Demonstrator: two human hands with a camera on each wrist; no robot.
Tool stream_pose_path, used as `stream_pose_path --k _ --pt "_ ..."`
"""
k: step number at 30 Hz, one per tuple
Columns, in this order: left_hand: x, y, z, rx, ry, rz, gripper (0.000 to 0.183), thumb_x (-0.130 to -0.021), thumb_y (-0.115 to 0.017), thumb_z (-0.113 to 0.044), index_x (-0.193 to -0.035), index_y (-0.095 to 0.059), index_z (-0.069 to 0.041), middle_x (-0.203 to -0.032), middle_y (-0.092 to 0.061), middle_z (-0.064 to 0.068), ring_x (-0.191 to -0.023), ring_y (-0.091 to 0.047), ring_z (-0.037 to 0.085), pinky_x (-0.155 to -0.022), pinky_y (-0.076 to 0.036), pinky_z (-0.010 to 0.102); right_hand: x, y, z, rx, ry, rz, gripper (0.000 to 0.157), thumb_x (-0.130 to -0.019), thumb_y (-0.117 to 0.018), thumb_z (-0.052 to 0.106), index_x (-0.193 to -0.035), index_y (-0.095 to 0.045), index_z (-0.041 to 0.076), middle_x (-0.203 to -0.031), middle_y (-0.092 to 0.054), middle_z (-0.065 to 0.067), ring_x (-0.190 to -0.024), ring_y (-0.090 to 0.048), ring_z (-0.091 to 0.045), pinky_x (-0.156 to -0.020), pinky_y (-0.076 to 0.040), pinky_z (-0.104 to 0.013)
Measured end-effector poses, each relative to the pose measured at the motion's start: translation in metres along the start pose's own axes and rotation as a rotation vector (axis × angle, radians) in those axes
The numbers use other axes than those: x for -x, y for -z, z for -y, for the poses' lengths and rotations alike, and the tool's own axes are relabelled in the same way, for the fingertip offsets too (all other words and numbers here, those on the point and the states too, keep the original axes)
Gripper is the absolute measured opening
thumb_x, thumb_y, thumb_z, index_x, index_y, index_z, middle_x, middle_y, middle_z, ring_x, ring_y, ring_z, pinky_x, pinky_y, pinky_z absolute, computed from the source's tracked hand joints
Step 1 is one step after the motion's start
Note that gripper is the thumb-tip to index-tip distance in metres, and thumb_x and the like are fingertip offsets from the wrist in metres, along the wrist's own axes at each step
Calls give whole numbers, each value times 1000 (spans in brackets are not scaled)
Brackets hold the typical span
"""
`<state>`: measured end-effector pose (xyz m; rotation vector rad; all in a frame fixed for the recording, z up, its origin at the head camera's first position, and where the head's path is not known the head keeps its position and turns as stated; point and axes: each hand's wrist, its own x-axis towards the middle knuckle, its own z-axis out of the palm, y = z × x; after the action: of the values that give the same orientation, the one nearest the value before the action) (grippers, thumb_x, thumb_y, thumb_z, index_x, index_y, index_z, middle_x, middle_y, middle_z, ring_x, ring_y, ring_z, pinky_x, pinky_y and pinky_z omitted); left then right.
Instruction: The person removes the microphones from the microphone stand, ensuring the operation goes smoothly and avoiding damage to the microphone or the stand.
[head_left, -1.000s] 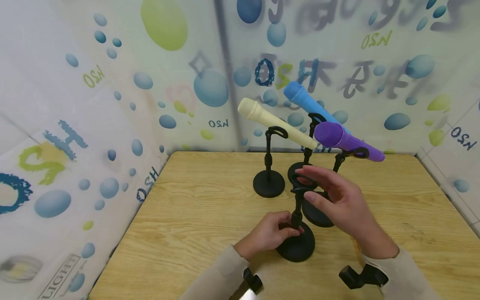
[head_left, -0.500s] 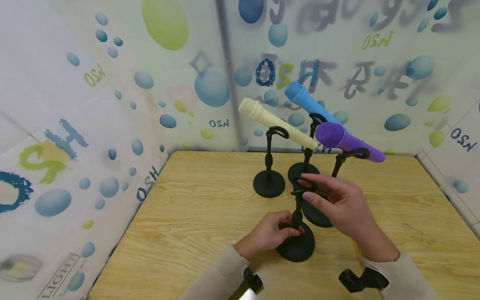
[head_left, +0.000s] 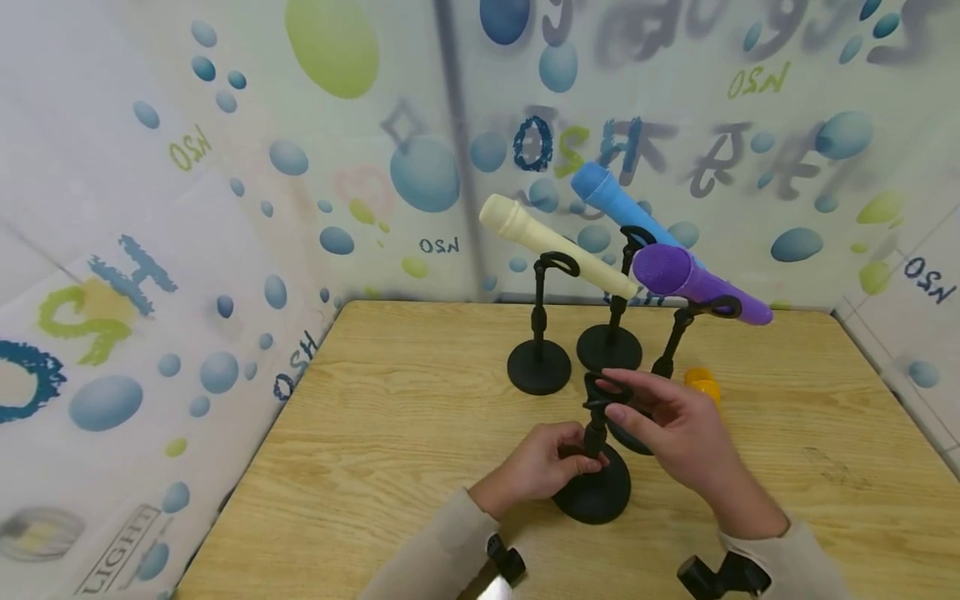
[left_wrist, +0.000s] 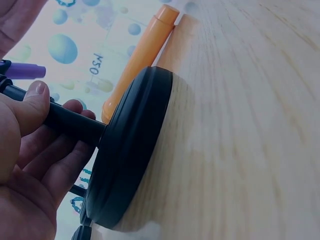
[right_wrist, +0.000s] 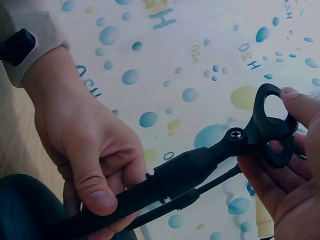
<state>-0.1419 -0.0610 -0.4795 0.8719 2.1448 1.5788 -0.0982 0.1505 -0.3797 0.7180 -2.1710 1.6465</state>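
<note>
A black desk microphone stand (head_left: pixel 592 498) stands on the table in front of me, its round base flat on the wood. My left hand (head_left: pixel 542 463) grips its pole just above the base, thumb and fingers around the tube in the left wrist view. At the top, my right hand (head_left: pixel 684 423) holds the stand's microphone clip (right_wrist: pixel 265 122), which carries no microphone. The right wrist view shows the thumb on the clip's ring and fingers beneath it. Behind the right hand, an orange microphone (left_wrist: pixel 142 60) lies on the table, mostly covered in the head view.
Beyond the hands, three more black stands hold microphones: cream (head_left: pixel 555 246), blue (head_left: pixel 626 200) and purple (head_left: pixel 697 283). The purple one's stand is partly behind my right hand. A patterned wall covering (head_left: pixel 405 258) rises behind the wooden table (head_left: pixel 390 392) and at both sides.
My right hand has closed on the clip and moved down with it, so the clip sits lower. Part of the orange microphone has come into view. The left hand has stayed put.
</note>
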Motion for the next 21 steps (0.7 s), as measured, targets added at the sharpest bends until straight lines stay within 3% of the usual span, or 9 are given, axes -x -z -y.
stream_pose_path --k 7,15,21 --pt "-1 0 0 -12 0 -2 11 -102 -75 -9 -113 -74 -6 -112 -83 10 -102 -75 0 -98 -57 18 3 -1 -4 -58 10 -10 41 -94 -70 -18 -134 -68 -9 -126 -77 18 -111 -76 1 -92 -60 -17" --pt "-1 -1 -2 4 -5 5 11 -102 -75 -9 -112 -74 -7 -112 -83 11 -103 -75 -1 -99 -57 19 7 1 -6 -39 -43 6 41 -96 -69 -15 -137 -67 -8 -126 -76 19 -107 -75 1 -92 -60 -16" --pt "1 2 -3 -46 -15 -8 11 -101 -76 -11 -111 -74 -8 -111 -84 9 -103 -75 -1 -98 -57 19 10 2 -6 -22 -55 -3 41 -96 -70 -14 -137 -67 -8 -126 -76 22 -106 -75 2 -90 -60 -16"
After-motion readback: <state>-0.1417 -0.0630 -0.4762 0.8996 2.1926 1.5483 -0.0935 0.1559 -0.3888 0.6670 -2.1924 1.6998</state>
